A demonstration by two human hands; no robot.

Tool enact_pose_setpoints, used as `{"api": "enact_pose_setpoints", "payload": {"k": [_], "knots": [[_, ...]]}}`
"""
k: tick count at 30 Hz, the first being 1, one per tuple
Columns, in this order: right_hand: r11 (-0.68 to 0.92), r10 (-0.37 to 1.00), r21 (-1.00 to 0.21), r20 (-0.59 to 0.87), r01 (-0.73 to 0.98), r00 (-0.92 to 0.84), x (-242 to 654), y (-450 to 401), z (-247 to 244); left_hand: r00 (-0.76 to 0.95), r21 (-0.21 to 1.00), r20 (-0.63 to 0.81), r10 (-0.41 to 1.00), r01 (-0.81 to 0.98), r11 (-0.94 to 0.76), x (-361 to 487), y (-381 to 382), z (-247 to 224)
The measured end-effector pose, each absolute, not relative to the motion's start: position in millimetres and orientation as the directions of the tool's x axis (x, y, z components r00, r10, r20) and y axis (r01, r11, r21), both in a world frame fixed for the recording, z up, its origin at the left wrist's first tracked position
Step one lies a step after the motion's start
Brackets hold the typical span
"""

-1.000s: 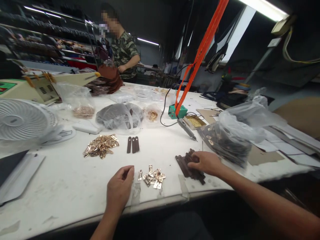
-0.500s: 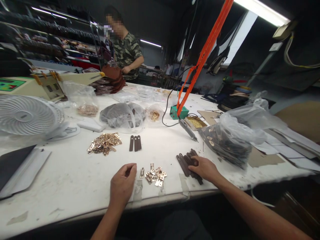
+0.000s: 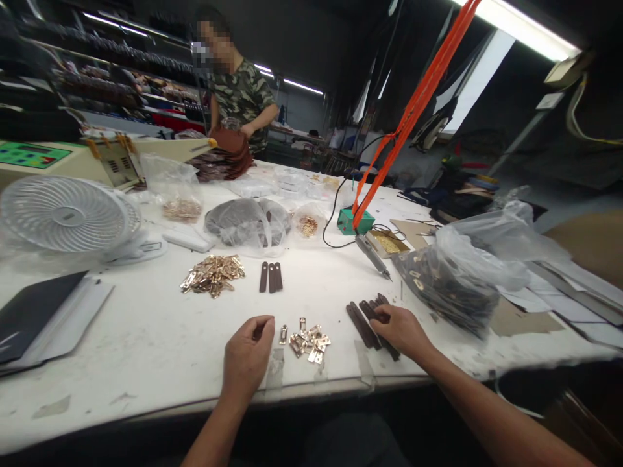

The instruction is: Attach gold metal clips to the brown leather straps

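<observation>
My right hand [image 3: 402, 329] is at a row of dark brown leather tabs [image 3: 361, 325], thumb and fingers closed on some of them. Its fingers partly cover those tabs, while a couple at the left lie a little apart. My left hand [image 3: 248, 353] rests on the table with its fingers curled together; whatever is in them, if anything, is hidden. Just right of it lie a single gold metal clasp plate [image 3: 283, 335] and a small heap of similar gold plates [image 3: 311, 342]. Three more brown tabs [image 3: 271, 277] lie side by side further back.
A larger heap of gold plates [image 3: 213, 275] lies at the left. A screwdriver [image 3: 372, 256] hangs on an orange strap [image 3: 413, 117], near a green box [image 3: 355, 221]. Bags [image 3: 448, 285], a fan [image 3: 68, 217] and a folder [image 3: 36, 318] surround the work area. A co-worker [image 3: 241, 91] stands behind.
The view has shifted, so everything sits slightly further right. Under my right hand, the tabs have spread, with a gap beside the leftmost ones. My left hand stays beside the plates.
</observation>
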State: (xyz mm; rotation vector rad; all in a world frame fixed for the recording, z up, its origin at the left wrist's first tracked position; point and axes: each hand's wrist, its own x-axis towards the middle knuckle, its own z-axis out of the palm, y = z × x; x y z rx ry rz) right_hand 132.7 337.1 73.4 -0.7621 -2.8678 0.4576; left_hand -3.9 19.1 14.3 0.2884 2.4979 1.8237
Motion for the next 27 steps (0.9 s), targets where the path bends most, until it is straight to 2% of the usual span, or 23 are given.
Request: {"api": "enact_pose_setpoints", "payload": {"k": [4, 8, 10, 12, 15, 19, 27], "knots": [[0.859, 0.397, -0.433, 0.227, 0.273, -0.890, 110, 298, 89, -0.978, 0.965, 0.064, 0.200, 0.112, 0.238, -2, 21, 16], [0.792, 0.229, -0.610, 0.307, -0.006, -0.924, 63, 230, 91, -0.961, 1.000, 0.007, 0.276, 0.015, 0.027, 8, 19, 23], [0.711, 0.155, -0.695, 0.303, -0.107, -0.940, 40, 195, 88, -0.973, 0.999, -0.017, 0.231, -0.024, -0.027, 14, 14, 31], [0.649, 0.086, -0.741, 0.300, -0.175, -0.950, 22, 165, 82, -0.992, 0.995, -0.069, 0.109, -0.077, -0.067, 17, 6, 39], [0.603, -0.035, -0.740, 0.347, -0.297, -0.937, 8, 137, 73, -0.995, 0.988, -0.103, -0.004, -0.102, -0.112, 17, -8, 51], [0.576, -0.149, -0.706, 0.406, -0.412, -0.902, 2, 124, 67, -0.991, 0.987, -0.128, -0.037, -0.123, -0.108, 13, -25, 58], [0.556, -0.212, -0.691, 0.419, -0.462, -0.883, 1, 124, 65, -0.986, 0.985, -0.168, -0.020, -0.167, -0.040, 15, -37, 62]]}}
